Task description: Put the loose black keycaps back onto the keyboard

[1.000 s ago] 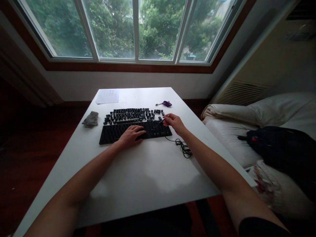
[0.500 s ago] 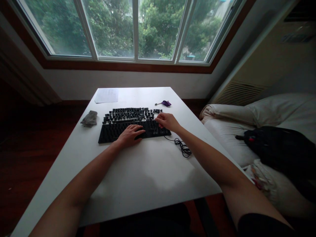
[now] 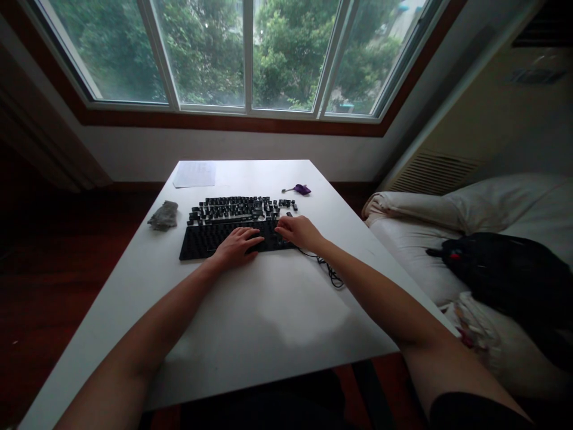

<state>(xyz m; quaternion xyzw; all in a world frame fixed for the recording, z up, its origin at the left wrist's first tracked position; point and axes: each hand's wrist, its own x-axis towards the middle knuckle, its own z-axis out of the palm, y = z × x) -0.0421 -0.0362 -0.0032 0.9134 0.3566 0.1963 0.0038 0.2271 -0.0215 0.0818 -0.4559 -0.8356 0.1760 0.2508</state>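
A black keyboard [image 3: 197, 242] lies on the white table, its keys bare of caps as far as I can make out. Loose black keycaps [image 3: 230, 209] are laid out in rows just behind it. My left hand [image 3: 236, 245] rests on the keyboard's middle, fingers stretched out and apart. Over its right part, my right hand [image 3: 299, 232] is closed in a pinch, low against the keys. Whatever its fingertips hold is hidden. The keyboard's black cable [image 3: 332, 273] lies coiled beneath and beside my right forearm.
A crumpled grey bag or cloth [image 3: 163, 216] sits left of the keycaps. Behind them are a sheet of paper [image 3: 195, 174] and a small purple object [image 3: 302, 189] with a thin stick beside it. A dark bag [image 3: 510, 269] lies on the sofa to the right.
My right hand has moved slightly left and down, from the keyboard's back edge by the keycaps onto its right part. My left hand stays in place.
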